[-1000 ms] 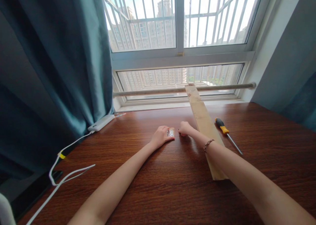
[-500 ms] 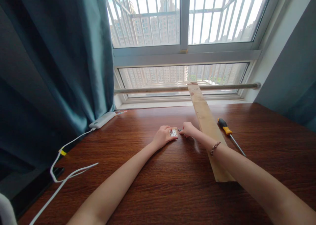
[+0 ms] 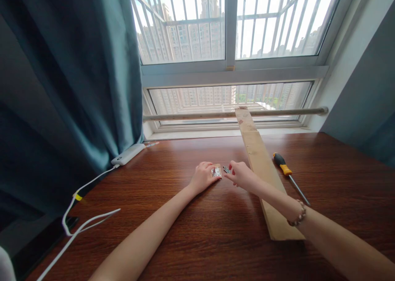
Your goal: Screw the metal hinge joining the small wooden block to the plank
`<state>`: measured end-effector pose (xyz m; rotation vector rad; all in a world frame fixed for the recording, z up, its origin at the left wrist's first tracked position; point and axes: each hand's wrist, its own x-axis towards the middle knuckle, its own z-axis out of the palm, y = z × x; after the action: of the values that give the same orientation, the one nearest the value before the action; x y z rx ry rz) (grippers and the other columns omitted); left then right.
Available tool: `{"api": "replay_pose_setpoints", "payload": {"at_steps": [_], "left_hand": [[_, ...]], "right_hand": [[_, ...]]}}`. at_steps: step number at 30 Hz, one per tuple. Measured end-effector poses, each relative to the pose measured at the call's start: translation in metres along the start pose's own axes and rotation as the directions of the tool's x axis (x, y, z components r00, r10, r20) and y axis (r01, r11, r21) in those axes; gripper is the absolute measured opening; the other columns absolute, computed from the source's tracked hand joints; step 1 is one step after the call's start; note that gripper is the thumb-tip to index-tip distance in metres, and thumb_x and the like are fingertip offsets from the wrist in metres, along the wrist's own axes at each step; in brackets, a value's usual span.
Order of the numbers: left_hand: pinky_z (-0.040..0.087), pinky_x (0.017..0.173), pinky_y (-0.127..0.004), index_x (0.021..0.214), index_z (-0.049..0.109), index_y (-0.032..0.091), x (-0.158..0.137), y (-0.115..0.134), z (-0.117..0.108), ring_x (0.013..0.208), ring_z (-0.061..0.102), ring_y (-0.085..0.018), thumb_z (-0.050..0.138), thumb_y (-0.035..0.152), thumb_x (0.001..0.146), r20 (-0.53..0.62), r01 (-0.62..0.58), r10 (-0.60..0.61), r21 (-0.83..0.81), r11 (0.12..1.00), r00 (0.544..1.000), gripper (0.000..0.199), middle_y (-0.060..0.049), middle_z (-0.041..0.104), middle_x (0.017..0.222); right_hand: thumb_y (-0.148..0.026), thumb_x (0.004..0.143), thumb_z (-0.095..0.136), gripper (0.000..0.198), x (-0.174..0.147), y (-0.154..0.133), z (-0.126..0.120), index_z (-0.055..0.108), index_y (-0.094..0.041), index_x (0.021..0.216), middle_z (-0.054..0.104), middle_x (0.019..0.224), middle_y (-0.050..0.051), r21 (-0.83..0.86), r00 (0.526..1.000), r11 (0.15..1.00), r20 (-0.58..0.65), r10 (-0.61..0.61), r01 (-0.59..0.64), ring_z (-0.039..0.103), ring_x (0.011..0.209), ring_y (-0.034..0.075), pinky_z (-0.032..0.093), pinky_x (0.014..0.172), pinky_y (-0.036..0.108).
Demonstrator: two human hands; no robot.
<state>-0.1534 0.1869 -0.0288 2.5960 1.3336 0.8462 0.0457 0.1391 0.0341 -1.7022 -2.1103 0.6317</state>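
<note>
Two hands of mine work close together on the surface [image 3: 173, 227]. Well to the left of my left fingers [image 3: 207, 165], and a little beyond them, lies a white strip [image 3: 129, 154]. Those left fingers are closed on the near-left side of a metal piece [image 3: 217, 172], holding it low; its right edge pokes out past them. Just right of that edge sits a little cluster of screws [image 3: 226, 170], between my two hands, its long axis seeming to slant from far left to near right. My right fingers [image 3: 232, 166] are the nearer ones: the screws lie immediately left of their tips, finger and thumb parted. I cannot tell whether they touch. Right of these fingers a board [image 3: 262, 157] runs lengthwise away under my forearm, and beyond it, farther right, a screwdriver [image 3: 286, 171].
</note>
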Motion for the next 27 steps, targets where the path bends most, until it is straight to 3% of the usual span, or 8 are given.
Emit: {"api": "replay_pose_setpoints", "payload": {"at_steps": [5, 11, 15, 18, 21, 24, 27], "left_hand": [[0.037, 0.097, -0.049, 0.092, 0.065, 0.02, 0.003, -0.007, 0.003, 0.111, 0.05, -0.03, 0.075, 0.049, 0.063, -0.017, -0.008, 0.006, -0.098, 0.995, 1.0, 0.043, -0.012, 0.062, 0.107], [0.033, 0.101, -0.051, 0.091, 0.063, 0.021, 0.002, -0.009, 0.001, 0.116, 0.046, -0.031, 0.08, 0.046, 0.056, -0.093, -0.056, 0.036, -0.221, 0.974, 0.995, 0.046, -0.011, 0.062, 0.109], [0.038, 0.098, -0.047, 0.101, 0.059, 0.02, -0.003, 0.013, -0.013, 0.112, 0.052, -0.027, 0.077, 0.043, 0.063, -0.087, -0.093, 0.065, -0.369, 0.925, 0.994, 0.048, -0.011, 0.063, 0.11], [0.045, 0.089, -0.042, 0.106, 0.057, 0.018, -0.009, 0.04, -0.022, 0.099, 0.059, -0.023, 0.075, 0.041, 0.067, -0.056, -0.12, 0.106, -0.489, 0.864, 0.993, 0.049, -0.01, 0.064, 0.106], [0.049, 0.081, -0.037, 0.109, 0.055, 0.018, -0.016, 0.064, -0.027, 0.088, 0.06, -0.02, 0.073, 0.038, 0.07, -0.023, -0.145, 0.16, -0.564, 0.813, 0.987, 0.047, -0.011, 0.063, 0.106], [0.049, 0.079, -0.035, 0.113, 0.053, 0.018, -0.021, 0.076, -0.026, 0.088, 0.059, -0.019, 0.07, 0.031, 0.074, 0.013, -0.165, 0.21, -0.57, 0.805, 0.978, 0.045, -0.011, 0.061, 0.108], [0.048, 0.08, -0.034, 0.116, 0.052, 0.018, -0.025, 0.08, -0.024, 0.093, 0.057, -0.02, 0.067, 0.025, 0.077, 0.025, -0.18, 0.231, -0.545, 0.819, 0.973, 0.042, -0.011, 0.06, 0.109]], "right_hand": [[-0.034, 0.082, 0.061, 0.018, -0.041, 0.008, 0.004, 0.055, -0.017, 0.078, 0.061, 0.061, 0.0, 0.127, 0.993, 0.985, 0.025, -0.12, 0.116, 0.058, 0.054, 0.012, 0.037, 0.05, 0.021], [-0.031, 0.081, 0.061, 0.017, -0.042, 0.017, 0.01, 0.056, -0.018, 0.07, 0.063, 0.066, 0.001, 0.118, 0.986, 0.979, -0.031, -0.163, 0.166, 0.056, 0.061, 0.014, 0.037, 0.055, 0.024], [-0.034, 0.084, 0.053, 0.019, -0.036, 0.013, 0.014, 0.058, -0.017, 0.077, 0.063, 0.073, 0.004, 0.355, 0.992, 0.927, -0.062, -0.11, 0.125, 0.059, 0.063, 0.015, 0.044, 0.055, 0.024], [-0.041, 0.081, 0.051, 0.032, -0.035, 0.008, 0.018, 0.058, -0.014, 0.095, 0.063, 0.083, 0.007, 0.61, 0.999, 0.792, 0.002, -0.046, 0.035, 0.062, 0.069, 0.017, 0.048, 0.053, 0.025], [-0.045, 0.077, 0.053, 0.038, -0.037, 0.006, 0.019, 0.058, -0.012, 0.094, 0.062, 0.08, 0.005, 0.726, 0.993, 0.687, 0.098, -0.061, -0.03, 0.06, 0.063, 0.015, 0.05, 0.051, 0.025], [-0.042, 0.075, 0.054, 0.032, -0.041, 0.007, 0.018, 0.059, -0.012, 0.082, 0.059, 0.069, 0.002, 0.733, 0.992, 0.68, 0.1, -0.076, -0.022, 0.055, 0.052, 0.011, 0.047, 0.047, 0.023], [-0.037, 0.074, 0.055, 0.024, -0.046, 0.009, 0.017, 0.058, -0.014, 0.072, 0.061, 0.065, 0.003, 0.665, 0.999, 0.747, 0.032, -0.018, -0.008, 0.057, 0.055, 0.013, 0.044, 0.046, 0.022]]}}
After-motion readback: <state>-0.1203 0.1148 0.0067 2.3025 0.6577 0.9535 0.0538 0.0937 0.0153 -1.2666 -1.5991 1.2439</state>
